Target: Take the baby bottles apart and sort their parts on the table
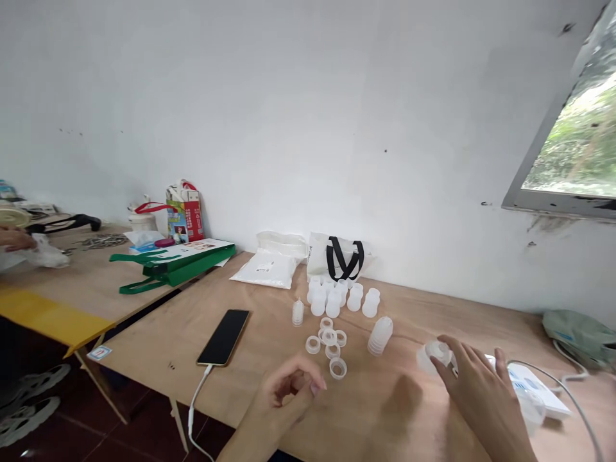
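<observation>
One co-worker's hand (15,239) far left, beside a white plastic bag (45,253) on the next table. On my plywood bench (144,340): black smartphone (224,337), then my left hand (283,394), fingers curled together, nothing showing in them, just beside six or so translucent plastic rings (328,343). Ribbed stack of cups (380,335) next. Right side: my right hand (484,391) has fingertips (445,361) on a translucent plastic part (426,358), near a white device (539,391). Can't tell if clamped. Part looks light, stiff, slick; best taken by the rim.
</observation>
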`<state>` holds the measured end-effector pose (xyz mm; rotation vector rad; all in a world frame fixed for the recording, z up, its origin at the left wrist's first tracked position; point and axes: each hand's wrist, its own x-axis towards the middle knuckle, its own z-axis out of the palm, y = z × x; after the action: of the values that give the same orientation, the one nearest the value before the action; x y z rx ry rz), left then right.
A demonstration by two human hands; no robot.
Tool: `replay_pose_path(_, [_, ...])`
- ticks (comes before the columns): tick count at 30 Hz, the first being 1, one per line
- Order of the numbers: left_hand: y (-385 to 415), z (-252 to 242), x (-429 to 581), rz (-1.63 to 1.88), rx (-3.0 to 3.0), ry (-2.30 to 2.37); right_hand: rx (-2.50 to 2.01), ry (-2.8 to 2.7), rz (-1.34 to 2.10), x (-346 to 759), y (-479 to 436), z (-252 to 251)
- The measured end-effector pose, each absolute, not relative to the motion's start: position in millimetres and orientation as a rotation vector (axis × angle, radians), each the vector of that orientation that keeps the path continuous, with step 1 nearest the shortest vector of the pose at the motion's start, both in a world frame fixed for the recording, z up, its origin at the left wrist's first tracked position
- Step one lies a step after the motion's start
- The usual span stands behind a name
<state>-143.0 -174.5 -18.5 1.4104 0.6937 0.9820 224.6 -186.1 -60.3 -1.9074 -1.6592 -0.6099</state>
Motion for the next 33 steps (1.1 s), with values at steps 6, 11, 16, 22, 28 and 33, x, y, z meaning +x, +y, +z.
replay_pose_path(6, [-168,-23,-126,0.792,1.502,0.683,-1.613,-1.546,-0.086,165,-203,-55])
replay_pose_path(11, [-171,-31,-108,0.592,1.724,0.769,-1.33,-1.55,0.384,120,-204,-62])
replay_pose_path(16, [-171,-38,-95,0.592,1.663,0.761,-1.136,-1.355,0.739,93,-196,-78])
replay_pose_path(22, [-160,-43,-99,0.809,1.551,0.696,-1.187,-1.403,0.917,83,-189,-77])
replay_pose_path(28, [-153,-40,-118,0.588,1.641,0.712,-1.384,-1.432,0.928,75,-191,-71])
replay_pose_path(33, [-141,-37,-139,0.586,1.657,0.753,-1.236,-1.407,1.222,76,-188,-74])
